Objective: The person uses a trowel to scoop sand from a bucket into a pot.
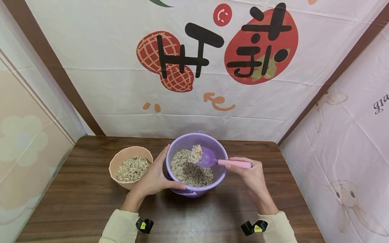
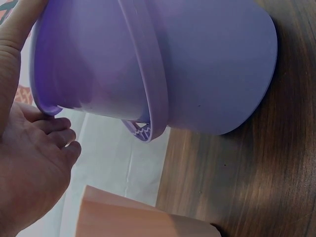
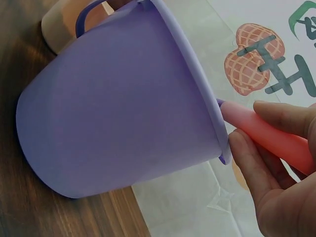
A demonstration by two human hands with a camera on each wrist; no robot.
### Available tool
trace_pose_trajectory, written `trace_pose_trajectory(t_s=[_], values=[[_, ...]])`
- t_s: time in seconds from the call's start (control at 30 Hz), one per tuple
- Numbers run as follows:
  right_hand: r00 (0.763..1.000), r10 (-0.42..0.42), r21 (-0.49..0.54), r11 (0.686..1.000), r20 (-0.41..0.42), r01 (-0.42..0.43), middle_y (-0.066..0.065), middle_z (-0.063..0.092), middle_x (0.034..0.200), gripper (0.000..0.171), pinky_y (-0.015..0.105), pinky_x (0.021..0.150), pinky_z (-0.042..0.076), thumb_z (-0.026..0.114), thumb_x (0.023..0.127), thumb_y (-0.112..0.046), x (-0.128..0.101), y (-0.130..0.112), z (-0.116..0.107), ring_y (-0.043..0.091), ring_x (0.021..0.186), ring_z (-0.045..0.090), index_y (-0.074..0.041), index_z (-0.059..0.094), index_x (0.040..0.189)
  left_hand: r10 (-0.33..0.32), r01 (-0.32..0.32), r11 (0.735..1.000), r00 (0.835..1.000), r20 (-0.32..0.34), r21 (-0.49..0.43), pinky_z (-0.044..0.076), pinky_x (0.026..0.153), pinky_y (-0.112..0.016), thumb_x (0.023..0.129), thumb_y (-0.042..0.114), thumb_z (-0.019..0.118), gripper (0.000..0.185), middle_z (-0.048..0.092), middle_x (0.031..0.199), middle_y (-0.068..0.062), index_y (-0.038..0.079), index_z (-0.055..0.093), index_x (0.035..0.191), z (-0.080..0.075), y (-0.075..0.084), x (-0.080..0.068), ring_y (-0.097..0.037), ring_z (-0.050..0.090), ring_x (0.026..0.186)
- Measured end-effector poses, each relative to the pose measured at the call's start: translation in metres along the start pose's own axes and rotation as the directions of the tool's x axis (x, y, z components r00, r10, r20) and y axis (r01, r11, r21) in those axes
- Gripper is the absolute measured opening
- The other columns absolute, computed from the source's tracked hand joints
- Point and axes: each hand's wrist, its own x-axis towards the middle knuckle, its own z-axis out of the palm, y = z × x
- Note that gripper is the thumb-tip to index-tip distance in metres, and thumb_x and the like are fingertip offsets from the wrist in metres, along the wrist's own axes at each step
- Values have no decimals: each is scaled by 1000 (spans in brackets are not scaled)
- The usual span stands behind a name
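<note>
A purple bucket (image 1: 219, 179) stands on the table, part filled with a pale grainy mix (image 1: 185, 172). My left hand (image 1: 158, 172) holds the bucket's left side at the rim, thumb along the front and fingers toward the back; the left wrist view shows its fingertips (image 2: 73, 148) by the rim. My right hand (image 1: 250, 173) grips the pink handle (image 1: 235, 164) of a small shovel with a purple blade (image 1: 208, 158). Grains (image 1: 196, 153) lie heaped on the blade, over the bucket's mouth. In the right wrist view, the handle (image 3: 266, 131) sits between thumb and fingers beside the rim.
A peach faceted pot (image 1: 114, 165) with similar grains (image 1: 133, 168) stands left of the bucket, partly behind my left hand. The bucket's handle (image 2: 148, 69) hangs down its side. A printed white cloth (image 1: 121, 101) rises behind the wooden table (image 1: 82, 195).
</note>
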Motion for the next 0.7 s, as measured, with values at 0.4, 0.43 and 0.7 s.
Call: trace_pose_trajectory(t_s=[0.4,0.43,0.7], values=[[1000,-13,23,1000,-6,13,16,76,97,43,33,93,54,86,80,-5,0,3,1,26,112,67,15,70,114,-16,16,997,1000,-3,70,22,117,-61,49,62,96,153,13,168,-13,15,9,165,-1,1,-1,-36,21,150],[1000,-12,23,1000,-7,12,16,76,97,43,33,93,54,86,80,-6,0,3,1,26,112,67,15,70,114,-17,17,997,1000,-5,75,23,117,-61,49,62,96,153,13,168,-13,15,9,165,-1,2,-1,-37,21,150],[1000,-10,31,999,-9,10,17,76,97,43,34,93,54,87,79,-7,0,4,2,28,113,67,15,70,113,-24,26,996,999,-21,86,22,117,-63,52,58,97,151,9,168,-16,18,6,165,-6,3,-6,-39,16,151]])
